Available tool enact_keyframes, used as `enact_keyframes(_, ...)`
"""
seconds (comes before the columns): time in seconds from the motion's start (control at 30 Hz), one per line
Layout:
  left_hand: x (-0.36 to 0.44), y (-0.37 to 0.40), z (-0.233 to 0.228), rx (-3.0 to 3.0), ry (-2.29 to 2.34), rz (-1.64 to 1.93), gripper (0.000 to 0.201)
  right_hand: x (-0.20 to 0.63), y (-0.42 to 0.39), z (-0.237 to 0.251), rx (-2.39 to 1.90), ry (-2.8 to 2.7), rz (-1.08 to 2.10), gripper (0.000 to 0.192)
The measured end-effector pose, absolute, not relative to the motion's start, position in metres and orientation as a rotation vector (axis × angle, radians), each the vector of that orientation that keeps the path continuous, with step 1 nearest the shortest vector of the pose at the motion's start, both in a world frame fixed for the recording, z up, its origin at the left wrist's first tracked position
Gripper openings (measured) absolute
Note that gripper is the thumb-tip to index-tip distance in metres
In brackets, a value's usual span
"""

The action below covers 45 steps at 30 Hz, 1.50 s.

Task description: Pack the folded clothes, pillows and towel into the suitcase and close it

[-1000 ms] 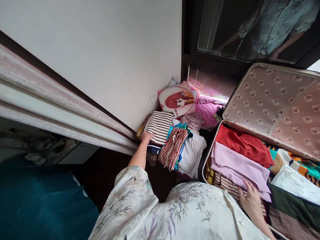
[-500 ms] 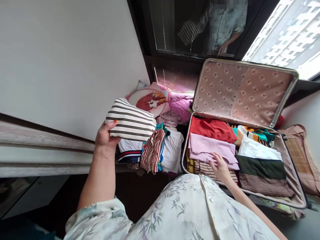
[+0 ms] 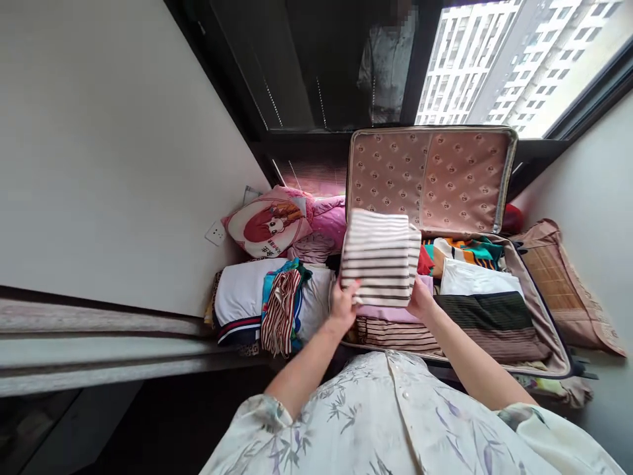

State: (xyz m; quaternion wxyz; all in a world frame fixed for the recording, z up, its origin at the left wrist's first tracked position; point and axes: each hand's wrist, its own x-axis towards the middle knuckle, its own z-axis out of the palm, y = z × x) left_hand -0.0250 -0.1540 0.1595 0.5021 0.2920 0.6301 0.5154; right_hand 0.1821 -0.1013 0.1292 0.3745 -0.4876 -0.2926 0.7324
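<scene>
A folded white garment with dark stripes point(image 3: 378, 260) is held up over the left half of the open suitcase point(image 3: 561, 343). My left hand point(image 3: 345, 300) grips its lower left corner, thumb on top. At its lower right edge, my right hand point(image 3: 420, 300) holds the other side, its fingers partly hidden behind the cloth. Beneath it show a pink folded garment point(image 3: 388, 314) and a brown-striped one point(image 3: 395, 333); the red one point(image 3: 424, 262) is mostly covered. To the right lie a white folded garment point(image 3: 479, 280) and a dark green and brown one point(image 3: 489, 326).
The suitcase lid point(image 3: 430, 178) stands upright against the window. Left of the case are piled clothes, including a white shirt point(image 3: 242, 290) and a red-striped garment point(image 3: 280, 310), with a cartoon cushion point(image 3: 267, 224) behind. A brown woven mat point(image 3: 558, 284) lies at right.
The striped garment has moved right, from beside the clothes pile to above the suitcase. My right hand has left the pink garment and taken hold of the striped one too. The view has shifted right.
</scene>
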Motion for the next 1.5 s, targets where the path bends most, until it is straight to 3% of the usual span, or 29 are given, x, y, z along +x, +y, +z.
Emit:
enact_keyframes(0.1,0.001,-0.181,0.107,0.629,1.733,0.843,0.047,0.208,-0.111,0.089,-1.414,-0.677,1.846,0.054)
enact_keyframes(0.2,-0.002,-0.198,0.083,1.044,1.917,0.737,0.048,0.224,-0.126,0.061,-1.417,-0.679,1.837,0.050)
enact_keyframes(0.3,-0.005,-0.198,0.081,1.501,1.903,0.706,0.045,0.229,-0.131,0.051,-1.413,-0.707,1.822,0.050)
enact_keyframes(0.63,0.049,-0.169,0.075,2.127,1.645,0.430,0.087,0.217,-0.132,0.054,-1.445,-0.915,1.635,0.045)
enact_keyframes(0.7,0.057,-0.160,0.070,2.071,1.624,0.452,0.075,0.214,-0.130,0.057,-1.427,-0.863,1.688,0.052)
enact_keyframes(0.8,0.059,-0.145,0.066,1.924,1.624,0.531,0.031,0.210,-0.126,0.058,-1.373,-0.756,1.790,0.060)
enact_keyframes(0.87,0.055,-0.136,0.066,1.791,1.612,0.573,0.018,0.209,-0.126,0.058,-1.356,-0.717,1.824,0.066)
enact_keyframes(1.17,0.037,-0.113,0.061,1.360,1.416,0.688,0.017,0.193,-0.137,0.058,-1.422,-0.763,1.777,0.095)
enact_keyframes(1.5,0.025,-0.111,0.071,1.222,1.012,0.680,0.047,0.193,-0.134,0.057,-1.376,-0.497,1.840,0.064)
